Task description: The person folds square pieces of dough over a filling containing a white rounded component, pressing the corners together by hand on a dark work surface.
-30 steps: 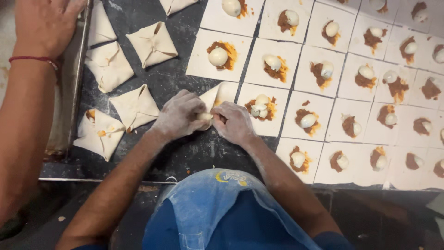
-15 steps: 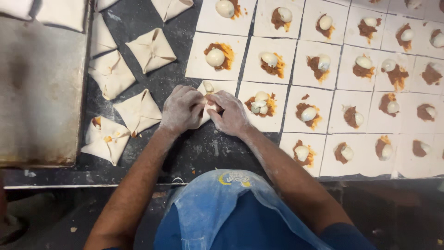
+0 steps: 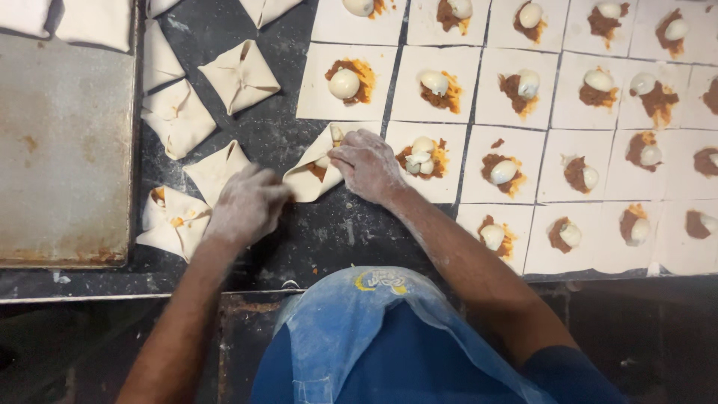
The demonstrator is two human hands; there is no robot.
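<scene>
So the half-folded pastry square (image 3: pixel 318 168) sits on the dark floured worktop (image 3: pixel 329 232), right at the left end of the middle row of open squares, just beside the finished parcels. A couple of its corners are already pulled up over the filling, and you can see a bit of egg and orange-brown mince peeking out.

The right hand (image 3: pixel 366 163) is on top of it, fingers curled down and pinching the dough at the upper flap. The left hand (image 3: pixel 247 206) rests at the lower-left corner of it, fingers bent and touching the edge, but I can't tell whether it's really gripping dough or just steadying it.

My guess is this thing is light, soft and floppy, the kind of thin dough that stretches or tears if you yank it. The flour probably keeps it from sticking. Best spot to grab looks like the corner tips, not the loaded middle.

Around it: folded parcels (image 3: pixel 239 75) to the left, a grid of flat squares topped with mince and egg (image 3: pixel 344 78) to the right, a worn metal tray (image 3: pixel 63 150) far left, and a floury blue apron (image 3: pixel 374 329) below.
</scene>
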